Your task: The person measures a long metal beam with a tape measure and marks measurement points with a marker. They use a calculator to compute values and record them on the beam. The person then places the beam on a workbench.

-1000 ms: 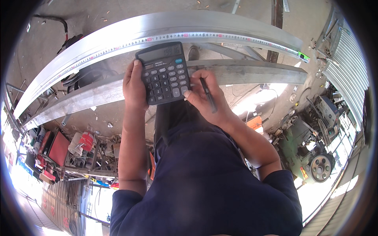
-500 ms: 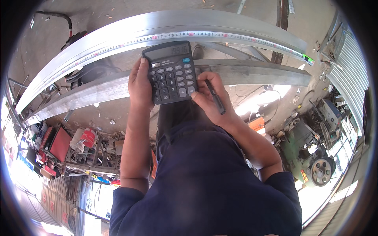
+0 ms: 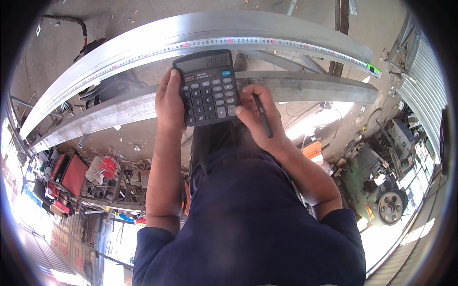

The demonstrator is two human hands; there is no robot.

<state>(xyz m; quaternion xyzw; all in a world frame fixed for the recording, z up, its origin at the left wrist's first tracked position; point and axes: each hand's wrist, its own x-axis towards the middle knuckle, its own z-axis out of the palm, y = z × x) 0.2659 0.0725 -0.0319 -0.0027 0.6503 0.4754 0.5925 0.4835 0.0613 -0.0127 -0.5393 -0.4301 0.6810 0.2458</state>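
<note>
A black desk calculator [image 3: 205, 90] with grey and black keys is gripped along its left side by my left hand [image 3: 169, 105], the thumb lying on its front edge. Digits show on its display. My right hand [image 3: 260, 114] holds a dark marker pen [image 3: 263, 117] between its fingers, and its thumb is at the calculator's lower right corner, by the large keys. Beyond the calculator, a long tape measure [image 3: 255, 41] lies stretched along a pale metal bar [image 3: 200, 26], with its green case [image 3: 373, 70] at the right end.
Nearer to me, a second grey metal bar [image 3: 310, 88] passes behind the calculator and right hand. Left, a workbench [image 3: 114, 204] carries a red box [image 3: 71, 175] and a red-and-white bucket [image 3: 107, 167]. On the right stand a green machine with a wheel [image 3: 390, 208] and corrugated metal sheeting [image 3: 422, 81].
The number on the calculator's display has changed. My right thumb has shifted slightly up and right on the key corner; the left hand stays in place.
</note>
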